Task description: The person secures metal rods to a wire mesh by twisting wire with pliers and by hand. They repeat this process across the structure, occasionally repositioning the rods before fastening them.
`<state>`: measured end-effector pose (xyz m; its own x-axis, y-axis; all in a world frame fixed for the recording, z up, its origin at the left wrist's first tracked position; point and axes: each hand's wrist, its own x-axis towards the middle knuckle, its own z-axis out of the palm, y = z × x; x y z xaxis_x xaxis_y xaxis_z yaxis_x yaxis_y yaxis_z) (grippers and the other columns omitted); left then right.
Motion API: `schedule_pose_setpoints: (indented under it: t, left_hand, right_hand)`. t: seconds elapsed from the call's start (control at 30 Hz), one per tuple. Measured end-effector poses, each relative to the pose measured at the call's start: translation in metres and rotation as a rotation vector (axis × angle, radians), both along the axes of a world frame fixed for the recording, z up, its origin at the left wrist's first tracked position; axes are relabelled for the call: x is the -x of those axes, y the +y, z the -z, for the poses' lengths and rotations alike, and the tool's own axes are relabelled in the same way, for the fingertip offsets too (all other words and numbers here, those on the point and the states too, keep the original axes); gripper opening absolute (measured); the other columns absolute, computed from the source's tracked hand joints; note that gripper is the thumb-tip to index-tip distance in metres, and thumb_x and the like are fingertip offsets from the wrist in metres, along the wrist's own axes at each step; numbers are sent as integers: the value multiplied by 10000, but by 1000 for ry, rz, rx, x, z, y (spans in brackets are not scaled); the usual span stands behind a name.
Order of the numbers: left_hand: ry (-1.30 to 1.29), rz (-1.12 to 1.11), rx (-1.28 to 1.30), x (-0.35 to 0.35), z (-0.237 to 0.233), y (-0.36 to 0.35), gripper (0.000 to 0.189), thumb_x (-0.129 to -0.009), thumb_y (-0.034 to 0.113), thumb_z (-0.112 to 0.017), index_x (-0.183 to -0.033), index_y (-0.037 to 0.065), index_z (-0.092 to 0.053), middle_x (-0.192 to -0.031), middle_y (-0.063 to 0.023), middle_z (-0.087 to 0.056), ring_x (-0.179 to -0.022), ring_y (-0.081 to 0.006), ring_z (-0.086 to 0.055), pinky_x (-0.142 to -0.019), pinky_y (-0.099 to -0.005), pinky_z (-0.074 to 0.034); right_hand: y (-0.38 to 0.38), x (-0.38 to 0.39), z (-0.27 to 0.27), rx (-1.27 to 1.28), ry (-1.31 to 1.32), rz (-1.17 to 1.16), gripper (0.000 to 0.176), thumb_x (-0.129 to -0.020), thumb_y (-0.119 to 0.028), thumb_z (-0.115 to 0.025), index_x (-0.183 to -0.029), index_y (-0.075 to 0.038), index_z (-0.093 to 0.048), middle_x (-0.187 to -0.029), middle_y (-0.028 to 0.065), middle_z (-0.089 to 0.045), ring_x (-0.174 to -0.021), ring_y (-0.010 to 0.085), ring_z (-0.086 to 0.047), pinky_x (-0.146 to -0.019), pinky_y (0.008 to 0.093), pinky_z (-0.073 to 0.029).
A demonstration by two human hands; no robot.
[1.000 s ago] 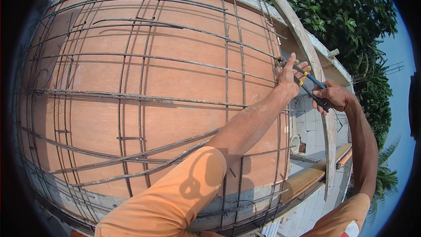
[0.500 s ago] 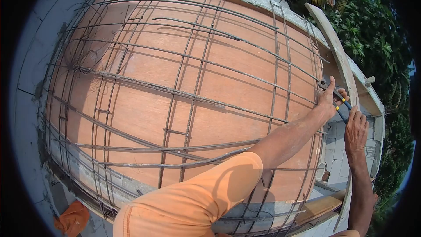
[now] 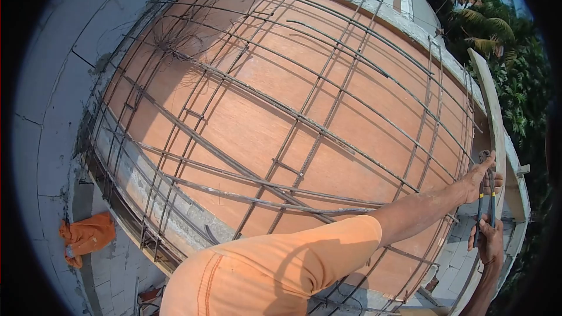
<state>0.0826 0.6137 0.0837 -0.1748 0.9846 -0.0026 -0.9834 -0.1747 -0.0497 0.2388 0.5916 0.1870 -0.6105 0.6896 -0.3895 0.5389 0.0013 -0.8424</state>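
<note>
At the right edge of the rebar mesh (image 3: pixel 319 131), a pair of pincers (image 3: pixel 481 202) with dark blue handles and yellow bands stands almost upright in the view. My left hand (image 3: pixel 477 181) reaches across from the orange sleeve and is closed around the upper part of the pincers, its thumb beside the jaws; what the jaws touch is too small to tell. Lower down, my right hand (image 3: pixel 490 239) grips the handle ends from below. Bars cross in a grid over an orange-brown board (image 3: pixel 252 117).
A long wooden plank (image 3: pixel 490 96) leans just beyond the pincers. Tangled thin wire (image 3: pixel 170 41) lies on the bars at upper left. An orange cloth (image 3: pixel 88 234) hangs at lower left, by a block wall (image 3: pixel 52 82). Trees stand at the right.
The view has turned, so mesh and hands appear further right and lower. The pincers have swung from slanting to nearly upright, and my right hand has moved down along with the handles.
</note>
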Motion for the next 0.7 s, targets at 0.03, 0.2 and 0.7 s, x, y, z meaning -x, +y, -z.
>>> schedule_pose_setpoints:
  t: [0.03,0.2,0.7]
  left_hand:
    - [49,22,5,-1,-1,1,714,-793,689,-672,-1137,94,-478,-811,-85,-667,-660,-188,-667,-650,-349,-594]
    - [424,55,69,35,-12,-9,839,-858,675,-605,-1338,13,-416,-975,-146,-603,-818,-195,-634,-715,-337,-573]
    - [2576,-587,671,369,-3,-376,341,-967,365,-602,-1083,66,-717,-1044,-144,-711,-992,-283,-666,-852,-421,-530]
  right_hand:
    - [-17,-3,6,-57,24,35,301,-909,-210,-637,-1026,54,-551,-647,134,-602,-430,229,-583,-375,339,-496]
    - [-104,-26,33,-167,191,268,368,-957,-246,-627,-1148,56,-538,-722,87,-602,-519,170,-605,-416,296,-498]
    - [-301,-47,62,-41,-86,121,249,-962,-169,-620,-1030,71,-630,-800,116,-678,-656,172,-654,-598,308,-534]
